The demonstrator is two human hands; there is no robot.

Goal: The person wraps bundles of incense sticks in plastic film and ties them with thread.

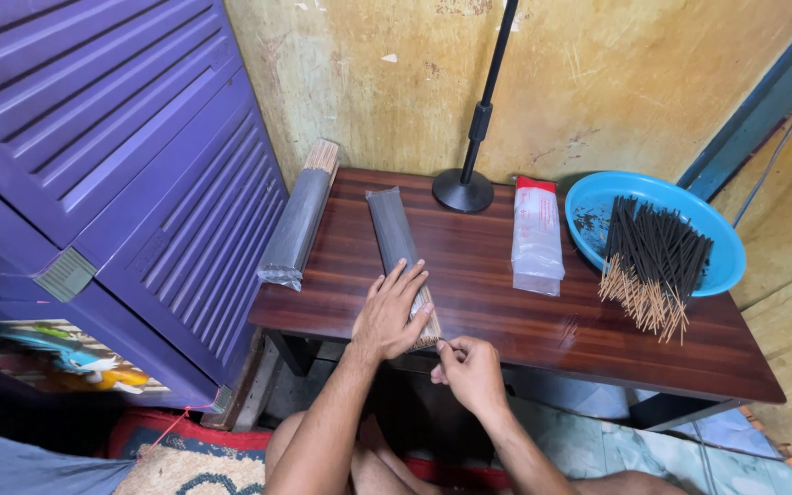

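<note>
Your left hand (392, 314) lies flat on the near end of a long grey plastic packet of incense sticks (396, 244). Your fingers are spread and press the packet down; they do not curl around it. The packet lies on the dark brown wooden table (524, 316). It runs away from you toward the wall, and its near end sits right under your palm, at the front edge of the table.

Your right hand (469, 371) is just beside the left one, near the front edge of the table. Its thumb and first finger are pinched together right at the stick tips poking out of the packet's near end. The thing they pinch is too small to tell.

A second grey packet of sticks (300, 225) lies at the left side of the table, with part of it over the edge. A clear plastic bag with a red top (536, 236) lies to the right of your packet, well apart from your hands. Farther right is a round blue plastic bowl (726, 247) with loose dark incense sticks (653, 261) spilling out onto the table. A black stand with a round base (463, 190) is at the back, by the yellow wall (598, 82).
</note>
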